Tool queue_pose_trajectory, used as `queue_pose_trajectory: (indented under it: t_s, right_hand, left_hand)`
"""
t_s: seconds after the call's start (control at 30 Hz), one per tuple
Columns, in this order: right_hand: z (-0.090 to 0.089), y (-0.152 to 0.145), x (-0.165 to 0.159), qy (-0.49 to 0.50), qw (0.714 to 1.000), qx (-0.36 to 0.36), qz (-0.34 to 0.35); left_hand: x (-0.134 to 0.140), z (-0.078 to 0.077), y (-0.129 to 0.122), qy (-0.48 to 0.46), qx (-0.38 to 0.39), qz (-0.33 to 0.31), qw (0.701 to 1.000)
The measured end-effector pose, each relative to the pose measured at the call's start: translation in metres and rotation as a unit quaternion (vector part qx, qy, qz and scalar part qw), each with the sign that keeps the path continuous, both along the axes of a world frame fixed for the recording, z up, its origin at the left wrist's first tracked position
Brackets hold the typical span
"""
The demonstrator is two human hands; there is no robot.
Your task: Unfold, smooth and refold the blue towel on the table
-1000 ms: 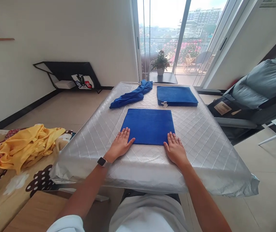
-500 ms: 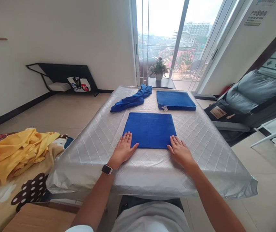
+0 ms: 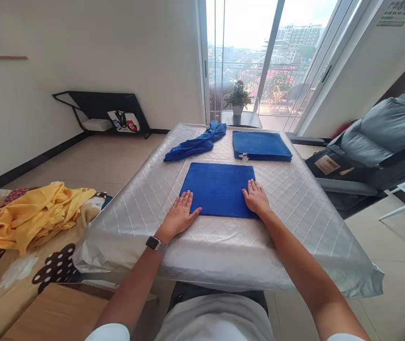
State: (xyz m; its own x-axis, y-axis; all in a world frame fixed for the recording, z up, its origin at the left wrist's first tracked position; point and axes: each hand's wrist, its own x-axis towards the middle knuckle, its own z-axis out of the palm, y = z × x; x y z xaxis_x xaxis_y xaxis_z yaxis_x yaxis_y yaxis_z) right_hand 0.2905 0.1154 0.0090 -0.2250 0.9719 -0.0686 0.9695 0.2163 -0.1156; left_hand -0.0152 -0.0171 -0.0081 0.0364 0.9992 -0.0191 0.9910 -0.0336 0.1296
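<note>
A flat blue rectangular cloth (image 3: 218, 189) lies smooth on the silver quilted tablecloth (image 3: 135, 213) in front of me. My left hand (image 3: 181, 213) rests flat on its near left corner, fingers stretched out, a watch (image 3: 153, 243) on that wrist. On the right edge of the cloth, my right hand (image 3: 255, 196) lies flat with its fingers extended. Beyond it sits a neat stack of blue cloths (image 3: 262, 144) with a white tag at its near left corner. To the left of the stack lies a crumpled, twisted blue cloth (image 3: 197, 143).
Yellow fabric (image 3: 42, 213) is heaped on a patterned bedspread at left, near a brown cardboard box (image 3: 60, 315). A potted plant (image 3: 238, 97) stands on a chair past the table's far edge. A grey padded chair (image 3: 376, 137) is at right.
My right hand has slid forward along the cloth's right edge, away from its near corner. My left hand stays on the near left corner. The view has shifted slightly.
</note>
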Motion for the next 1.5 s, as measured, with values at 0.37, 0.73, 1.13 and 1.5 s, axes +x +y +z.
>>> queue_pose_trajectory:
  t_s: [0.37,0.73,1.13,1.5]
  right_hand:
    - [-0.005,-0.001,0.001,0.017,1.000,0.002,0.002]
    - [-0.004,-0.002,0.001,0.024,1.000,0.015,0.003]
    - [-0.002,-0.001,0.003,0.013,1.000,-0.003,0.002]
    - [0.018,0.037,0.000,-0.028,0.999,-0.040,0.004]
  left_hand:
    - [0.122,0.042,0.101,-0.016,0.012,-0.180,0.984]
    - [0.106,0.004,0.146,-0.037,0.017,-0.097,0.994]
    - [-0.011,0.001,0.127,-0.047,0.009,0.076,0.996]
    - [-0.012,-0.002,0.129,-0.063,0.018,0.069,0.995]
